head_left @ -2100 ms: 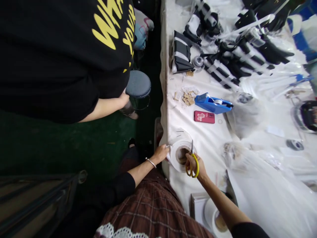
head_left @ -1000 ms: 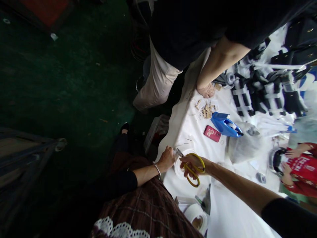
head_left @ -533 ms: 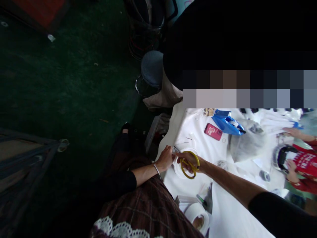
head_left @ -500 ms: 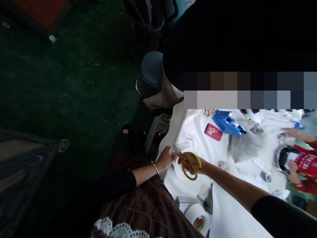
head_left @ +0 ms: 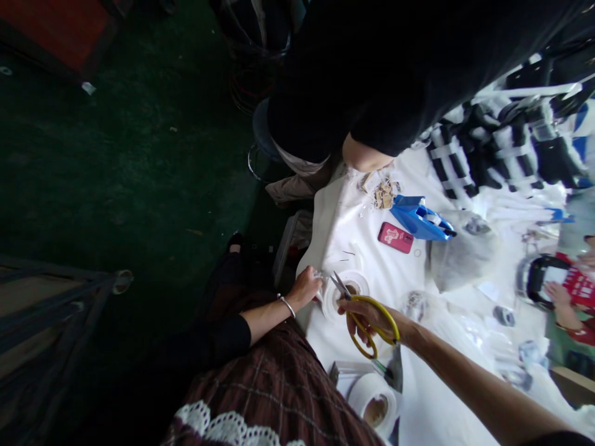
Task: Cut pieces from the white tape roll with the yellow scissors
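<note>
My right hand [head_left: 367, 317] grips a pair of yellow-handled scissors [head_left: 394, 334]. Their metal blades are parted and point towards my left hand, above a white tape roll [head_left: 331, 303] lying flat on the table. At the table's near edge, my left hand [head_left: 305, 287] is closed, fingers pinched on a small whitish, see-through piece too small to name. Past the roll, two thin dark strips [head_left: 347, 256] rest on the white cloth. A second white roll [head_left: 390, 406] stands near my lap, beside a green-barrelled pen [head_left: 382, 370].
A red phone [head_left: 395, 238], a blue pouch [head_left: 421, 220] and a pile of small tan tags [head_left: 385, 193] lie further along the table. A clear plastic bag [head_left: 465, 254] stands behind. One person's arm [head_left: 365, 153] leans at the far end; another person in red [head_left: 579, 285] sits across.
My right hand has drawn the scissors back from my left hand, and the blades now show apart. My left hand has shifted slightly, still pinching.
</note>
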Action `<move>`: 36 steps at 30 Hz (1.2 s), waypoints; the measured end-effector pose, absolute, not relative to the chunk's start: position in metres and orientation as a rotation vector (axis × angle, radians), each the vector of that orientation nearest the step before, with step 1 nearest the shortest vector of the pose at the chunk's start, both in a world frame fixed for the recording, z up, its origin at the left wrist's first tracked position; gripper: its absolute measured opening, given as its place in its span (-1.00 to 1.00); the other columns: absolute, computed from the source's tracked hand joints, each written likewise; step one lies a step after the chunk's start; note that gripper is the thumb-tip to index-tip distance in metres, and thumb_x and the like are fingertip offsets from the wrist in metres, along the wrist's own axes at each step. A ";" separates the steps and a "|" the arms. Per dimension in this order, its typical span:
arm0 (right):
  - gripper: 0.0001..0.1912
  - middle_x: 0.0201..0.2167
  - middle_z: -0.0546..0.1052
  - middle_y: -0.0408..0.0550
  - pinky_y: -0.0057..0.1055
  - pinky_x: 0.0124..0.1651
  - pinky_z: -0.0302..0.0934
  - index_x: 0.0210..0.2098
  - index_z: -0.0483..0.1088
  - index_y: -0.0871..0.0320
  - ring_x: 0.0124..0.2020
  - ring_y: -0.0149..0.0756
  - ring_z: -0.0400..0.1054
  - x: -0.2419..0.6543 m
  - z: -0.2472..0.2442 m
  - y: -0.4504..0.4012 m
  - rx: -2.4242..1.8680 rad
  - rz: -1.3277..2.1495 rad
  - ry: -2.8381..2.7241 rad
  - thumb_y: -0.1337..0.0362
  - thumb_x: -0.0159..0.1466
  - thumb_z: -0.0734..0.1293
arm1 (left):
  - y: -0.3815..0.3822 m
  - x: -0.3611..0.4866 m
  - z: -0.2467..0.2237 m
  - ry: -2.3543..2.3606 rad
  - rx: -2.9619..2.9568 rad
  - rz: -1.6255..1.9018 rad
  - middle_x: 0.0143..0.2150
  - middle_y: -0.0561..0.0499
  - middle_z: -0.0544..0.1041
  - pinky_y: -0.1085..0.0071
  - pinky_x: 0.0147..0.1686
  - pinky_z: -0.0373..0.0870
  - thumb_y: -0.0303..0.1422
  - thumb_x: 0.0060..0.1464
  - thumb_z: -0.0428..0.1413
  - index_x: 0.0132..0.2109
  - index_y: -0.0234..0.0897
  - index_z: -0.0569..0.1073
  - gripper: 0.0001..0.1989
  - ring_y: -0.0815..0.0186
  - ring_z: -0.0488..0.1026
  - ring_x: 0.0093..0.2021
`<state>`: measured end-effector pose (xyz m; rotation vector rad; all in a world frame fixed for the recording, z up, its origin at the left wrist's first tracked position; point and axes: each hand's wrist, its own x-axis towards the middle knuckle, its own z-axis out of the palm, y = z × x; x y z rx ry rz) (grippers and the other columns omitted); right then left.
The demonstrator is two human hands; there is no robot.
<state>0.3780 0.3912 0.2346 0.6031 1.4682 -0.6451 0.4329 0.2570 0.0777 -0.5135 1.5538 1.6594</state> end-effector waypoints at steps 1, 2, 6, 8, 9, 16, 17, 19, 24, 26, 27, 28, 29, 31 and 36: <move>-0.47 -0.63 0.49 -0.11 -0.53 -0.68 0.17 -0.20 0.43 0.25 -0.73 -0.43 0.29 0.376 0.233 0.389 0.641 -0.633 1.430 -0.14 0.23 0.23 | 0.257 0.432 0.077 1.567 -0.499 1.646 -0.35 0.03 0.46 0.48 -0.43 0.36 -0.42 0.12 0.01 -0.26 -0.27 0.31 -0.98 0.33 0.45 -0.38; -0.48 -0.63 0.49 -0.11 -0.52 -0.69 0.19 -0.19 0.42 0.25 -0.74 -0.42 0.29 0.373 0.230 0.387 0.678 -0.617 1.391 -0.13 0.24 0.22 | 0.258 0.432 0.077 1.576 -0.489 1.640 -0.34 0.01 0.46 0.46 -0.40 0.37 -0.44 0.13 -0.02 -0.29 -0.27 0.32 -0.96 0.32 0.45 -0.36; -0.51 -0.66 0.50 -0.06 -0.49 -0.74 0.21 -0.18 0.38 0.28 -0.77 -0.38 0.28 0.360 0.221 0.377 0.783 -0.530 1.261 -0.07 0.30 0.18 | 0.260 0.435 0.073 1.631 -0.472 1.618 -0.30 -0.05 0.47 0.38 -0.23 0.38 -0.46 0.15 -0.02 -0.32 -0.29 0.34 -0.92 0.25 0.46 -0.23; -0.54 -0.66 0.50 -0.01 -0.48 -0.75 0.22 -0.20 0.37 0.30 -0.78 -0.37 0.28 0.354 0.215 0.374 0.824 -0.463 1.223 -0.02 0.33 0.16 | 0.262 0.437 0.072 1.660 -0.461 1.615 -0.27 -0.07 0.48 0.35 -0.15 0.37 -0.48 0.15 -0.02 -0.29 -0.30 0.35 -0.93 0.23 0.45 -0.18; -0.56 -0.66 0.51 0.01 -0.48 -0.75 0.23 -0.21 0.37 0.30 -0.78 -0.36 0.29 0.352 0.211 0.373 0.840 -0.439 1.210 0.00 0.35 0.15 | 0.263 0.437 0.071 1.676 -0.456 1.617 -0.25 -0.07 0.48 0.34 -0.12 0.36 -0.48 0.16 -0.01 -0.28 -0.30 0.36 -0.93 0.23 0.44 -0.16; -0.57 -0.68 0.49 0.06 -0.52 -0.76 0.16 -0.36 0.35 0.28 -0.78 -0.35 0.29 0.341 0.197 0.354 0.959 -0.335 1.138 0.08 0.39 0.08 | 0.270 0.442 0.074 1.783 -0.438 1.650 -0.13 -0.14 0.43 0.27 -0.01 0.32 -0.49 0.19 -0.05 -0.22 -0.33 0.34 -0.91 0.20 0.41 -0.09; -0.55 -0.68 0.49 0.06 -0.52 -0.75 0.17 -0.36 0.35 0.28 -0.78 -0.35 0.29 0.339 0.196 0.351 0.971 -0.321 1.130 0.07 0.40 0.07 | 0.270 0.443 0.074 1.790 -0.440 1.655 -0.13 -0.15 0.43 0.26 -0.01 0.33 -0.49 0.20 -0.06 -0.21 -0.33 0.34 -0.91 0.20 0.40 -0.10; -0.53 -0.68 0.49 0.08 -0.52 -0.74 0.17 -0.36 0.35 0.28 -0.77 -0.35 0.29 0.336 0.195 0.347 0.977 -0.306 1.118 0.04 0.40 0.05 | 0.271 0.444 0.075 1.798 -0.442 1.667 -0.13 -0.15 0.42 0.24 -0.04 0.33 -0.48 0.21 -0.08 -0.20 -0.32 0.32 -0.91 0.20 0.40 -0.12; -0.49 -0.66 0.49 0.08 -0.51 -0.74 0.19 -0.35 0.37 0.30 -0.78 -0.37 0.28 0.329 0.194 0.350 0.879 -0.247 1.123 -0.03 0.37 0.10 | 0.271 0.446 0.078 1.801 -0.438 1.690 -0.14 -0.12 0.41 0.25 -0.08 0.34 -0.50 0.20 -0.07 -0.21 -0.28 0.29 -0.93 0.22 0.38 -0.15; -0.51 -0.67 0.48 0.08 -0.52 -0.74 0.17 -0.38 0.37 0.31 -0.78 -0.38 0.27 0.324 0.194 0.352 0.829 -0.202 1.121 0.00 0.37 0.12 | 0.270 0.446 0.079 1.804 -0.424 1.702 -0.16 -0.09 0.40 0.27 -0.07 0.33 -0.51 0.19 -0.07 -0.23 -0.26 0.27 -0.92 0.24 0.37 -0.15; -0.51 -0.67 0.48 0.08 -0.52 -0.74 0.17 -0.39 0.37 0.31 -0.78 -0.38 0.27 0.322 0.193 0.352 0.819 -0.190 1.110 0.00 0.37 0.12 | 0.270 0.445 0.080 1.806 -0.414 1.714 -0.18 -0.07 0.39 0.28 -0.07 0.32 -0.52 0.19 -0.06 -0.24 -0.24 0.25 -0.92 0.25 0.36 -0.16; -0.52 -0.66 0.48 0.08 -0.52 -0.73 0.17 -0.39 0.36 0.31 -0.76 -0.37 0.28 0.321 0.192 0.352 0.821 -0.187 1.092 0.00 0.37 0.13 | 0.269 0.445 0.080 1.807 -0.404 1.728 -0.19 -0.05 0.38 0.29 -0.06 0.32 -0.51 0.19 -0.06 -0.25 -0.23 0.24 -0.91 0.26 0.35 -0.16; -0.52 -0.65 0.48 0.09 -0.51 -0.71 0.18 -0.39 0.36 0.31 -0.75 -0.37 0.29 0.320 0.190 0.352 0.832 -0.188 1.072 -0.01 0.36 0.15 | 0.269 0.445 0.081 1.809 -0.395 1.741 -0.19 -0.04 0.37 0.29 -0.06 0.32 -0.51 0.19 -0.06 -0.25 -0.22 0.23 -0.91 0.26 0.34 -0.16; -0.52 -0.62 0.49 0.07 -0.51 -0.66 0.21 -0.38 0.36 0.30 -0.71 -0.38 0.31 0.321 0.185 0.351 0.861 -0.203 1.040 -0.03 0.35 0.17 | 0.267 0.444 0.082 1.810 -0.378 1.750 -0.19 -0.03 0.35 0.29 -0.06 0.32 -0.53 0.19 -0.06 -0.26 -0.20 0.21 -0.88 0.27 0.33 -0.17; -0.59 -0.48 0.48 -0.12 -0.51 -0.53 0.27 -0.25 0.39 0.26 -0.57 -0.46 0.34 0.331 0.172 0.345 0.879 -0.243 1.061 0.00 0.37 0.20 | 0.263 0.443 0.082 1.817 -0.318 1.715 -0.21 -0.02 0.34 0.30 -0.10 0.33 -0.60 0.13 -0.07 -0.30 -0.19 0.16 -0.81 0.29 0.30 -0.22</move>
